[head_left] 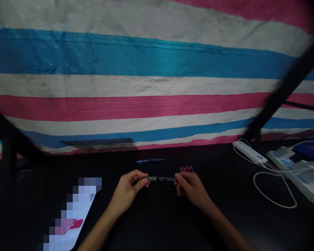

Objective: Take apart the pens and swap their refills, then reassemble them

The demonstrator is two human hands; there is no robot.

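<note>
A grey and dark pen lies level between my two hands, above the black table. My left hand pinches its left end between thumb and fingers. The right end is gripped the same way by my right hand, whose fingertips cover that tip. Just beyond the held pen, a blue pen rests on the table. Several pens with red and dark parts lie in a small bunch right behind my right hand, which partly hides them.
At the left lies a lit screen, partly pixelated. A white power bank, looping white cables and a power strip occupy the right side. Dark frame bars slant upward before a striped sheet at the back.
</note>
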